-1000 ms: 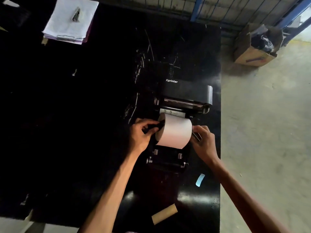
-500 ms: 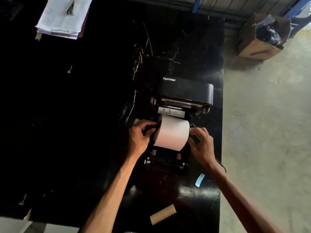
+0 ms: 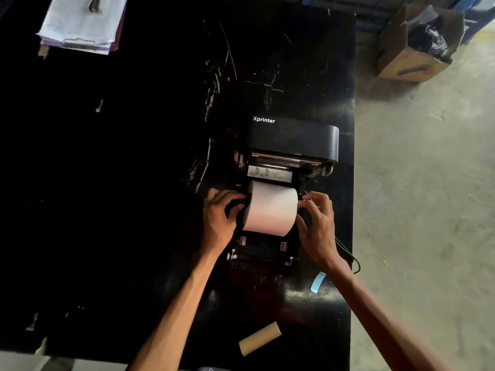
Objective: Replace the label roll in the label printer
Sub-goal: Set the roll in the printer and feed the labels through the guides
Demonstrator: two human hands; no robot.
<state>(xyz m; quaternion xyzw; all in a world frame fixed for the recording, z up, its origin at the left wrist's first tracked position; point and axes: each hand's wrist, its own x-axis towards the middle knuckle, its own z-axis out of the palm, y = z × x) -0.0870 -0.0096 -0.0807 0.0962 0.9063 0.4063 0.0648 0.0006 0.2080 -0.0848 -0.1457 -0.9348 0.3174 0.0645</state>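
A black label printer [image 3: 292,137] marked Xprinter stands on the black table [image 3: 134,183] with its lid tipped back and its bay open. A full white label roll [image 3: 272,208] lies across the bay. My left hand [image 3: 221,220] grips the black holder at the roll's left end. My right hand [image 3: 317,226] pinches the holder at the roll's right end. An empty brown cardboard core [image 3: 259,342] lies on the table near the front edge.
A clipboard with papers [image 3: 81,22] sits at the table's far left. A small blue paper scrap [image 3: 318,281] lies by my right wrist, and a black cable [image 3: 348,255] runs off the table's right edge. An open cardboard box [image 3: 417,46] stands on the concrete floor.
The roll has sunk lower and squarer into the printer's bay, and both hands have closed in on its ends. The view has shifted slightly.
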